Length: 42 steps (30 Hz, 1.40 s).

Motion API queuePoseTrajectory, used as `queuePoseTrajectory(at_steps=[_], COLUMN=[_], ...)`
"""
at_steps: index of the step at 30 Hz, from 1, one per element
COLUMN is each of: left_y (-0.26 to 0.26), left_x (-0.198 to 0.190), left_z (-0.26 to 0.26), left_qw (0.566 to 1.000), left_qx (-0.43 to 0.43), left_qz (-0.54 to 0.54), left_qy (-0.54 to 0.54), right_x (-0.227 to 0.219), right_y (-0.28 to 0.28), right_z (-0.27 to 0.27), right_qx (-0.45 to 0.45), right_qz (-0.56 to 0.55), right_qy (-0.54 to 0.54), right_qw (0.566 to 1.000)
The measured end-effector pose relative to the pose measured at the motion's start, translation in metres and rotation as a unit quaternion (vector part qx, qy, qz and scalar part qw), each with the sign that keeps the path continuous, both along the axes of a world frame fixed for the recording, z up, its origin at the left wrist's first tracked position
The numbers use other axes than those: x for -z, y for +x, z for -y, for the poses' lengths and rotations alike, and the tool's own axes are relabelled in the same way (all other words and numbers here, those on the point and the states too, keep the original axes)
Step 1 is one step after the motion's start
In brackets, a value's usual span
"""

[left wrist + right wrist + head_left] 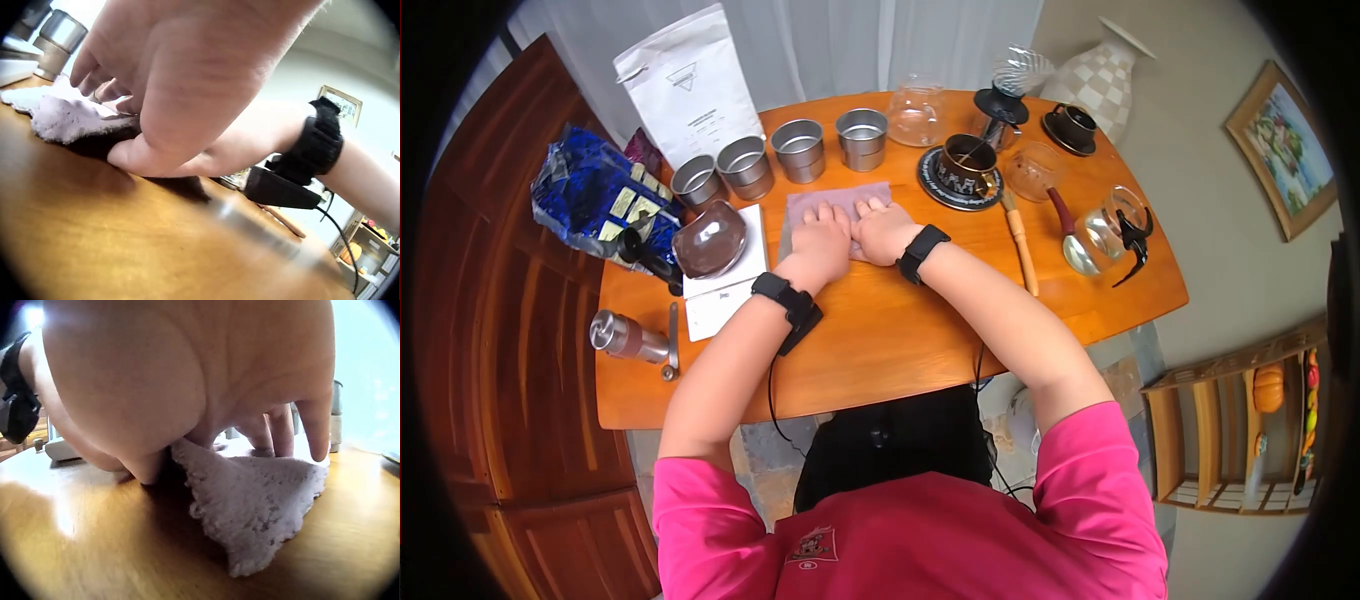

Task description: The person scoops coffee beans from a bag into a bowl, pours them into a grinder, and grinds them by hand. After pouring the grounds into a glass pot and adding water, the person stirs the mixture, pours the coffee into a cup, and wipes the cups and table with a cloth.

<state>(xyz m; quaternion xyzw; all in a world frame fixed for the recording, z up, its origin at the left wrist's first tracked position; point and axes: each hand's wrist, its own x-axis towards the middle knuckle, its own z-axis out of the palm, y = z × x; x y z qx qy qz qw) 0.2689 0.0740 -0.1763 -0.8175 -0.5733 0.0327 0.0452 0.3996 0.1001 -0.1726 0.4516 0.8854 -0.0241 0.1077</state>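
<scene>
L hand (821, 243) & R hand (885, 233) are pressing, fingers loosely spread, on pale-purple, fuzzy-edged, roughly rectangular fabric cloth (848, 196); it's lying under both, reaching past fingertips twd 12 o'clock, long axis approx 9–3.

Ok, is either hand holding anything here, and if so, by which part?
Nothing is plainly held: the left hand and right hand rest on the cloth, fingers on top. Whether a thumb pinches its near edge cannot be told.

A right hand (194, 375), large at twelve o'clock, reaches its fingers down onto a fuzzy, pale purple cloth (250, 500) toward four o'clock, on a shiny wooden worktop (112, 550).
</scene>
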Motion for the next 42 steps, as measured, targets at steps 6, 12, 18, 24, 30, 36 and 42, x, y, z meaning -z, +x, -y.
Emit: queuePoseTrajectory(at_steps=[6, 12, 18, 24, 30, 36, 42], left_y=[0.028, 0.058, 0.077, 0.107, 0.124, 0.150, 0.166], left_x=[0.011, 0.006, -0.003, 0.005, 0.008, -0.003, 0.002], left_z=[-0.037, -0.016, 0.066, 0.132, 0.110, 0.071, 0.041], left_qw=[0.998, 0.998, 0.987, 0.979, 0.960, 0.979, 0.987], left_qx=[0.039, 0.025, 0.109, 0.142, 0.262, 0.191, 0.154], left_qz=[0.039, -0.014, -0.089, -0.130, -0.090, -0.045, -0.027], left_qy=[-0.024, -0.054, -0.077, -0.065, -0.035, -0.051, -0.046], right_x=[-0.007, 0.003, -0.003, -0.016, -0.057, -0.038, -0.010], right_y=[0.042, 0.069, 0.107, 0.146, 0.170, 0.192, 0.207], right_z=[-0.007, 0.008, 0.095, 0.162, 0.144, 0.101, 0.079], right_qx=[0.027, 0.009, -0.047, -0.083, -0.005, 0.274, 0.299], right_qz=[-0.009, -0.001, -0.041, -0.061, -0.173, -0.181, -0.212], right_qy=[0.004, 0.043, 0.055, 0.021, -0.055, 0.086, 0.047], right_qw=[1.000, 0.999, 0.997, 0.994, 0.983, 0.941, 0.929])
